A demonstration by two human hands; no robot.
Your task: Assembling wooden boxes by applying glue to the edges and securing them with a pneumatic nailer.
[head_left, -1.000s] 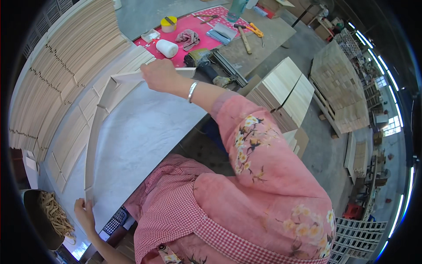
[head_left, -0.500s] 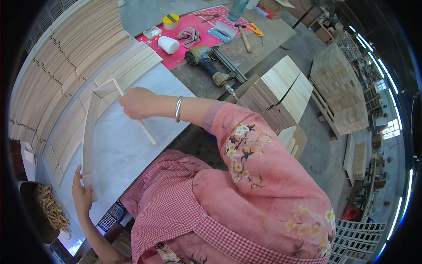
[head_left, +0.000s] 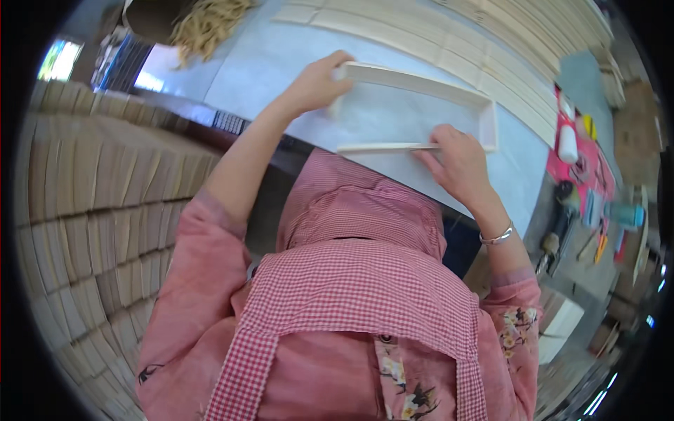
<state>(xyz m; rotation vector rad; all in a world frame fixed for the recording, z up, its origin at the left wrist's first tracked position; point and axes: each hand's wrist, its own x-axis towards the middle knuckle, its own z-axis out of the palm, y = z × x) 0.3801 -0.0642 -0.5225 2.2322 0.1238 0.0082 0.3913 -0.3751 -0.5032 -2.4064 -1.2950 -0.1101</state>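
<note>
A shallow rectangular frame of pale wooden slats (head_left: 421, 83) stands on edge on the white worktop (head_left: 281, 52). My left hand (head_left: 317, 85) is closed around its left end, where the far long slat meets a short side blurred by motion. My right hand (head_left: 456, 160) pinches the near long slat (head_left: 375, 147) toward its right part, thumb in front and fingers behind. The left end of the near slat looks loose beside the short side; whether they touch I cannot tell.
Rows of pale wooden slats (head_left: 414, 31) line the worktop's far side. At the far left lies a bundle of tan strips (head_left: 203, 31) by a dark container. To the right are a white bottle (head_left: 568, 144), a nail gun (head_left: 558, 228) and a teal bottle (head_left: 625, 215). Stacked boards (head_left: 91, 231) stand at left.
My view has swung toward the left, so the frame now lies straight ahead. My right hand still grips the near slat; my left hand stays at the frame's left end.
</note>
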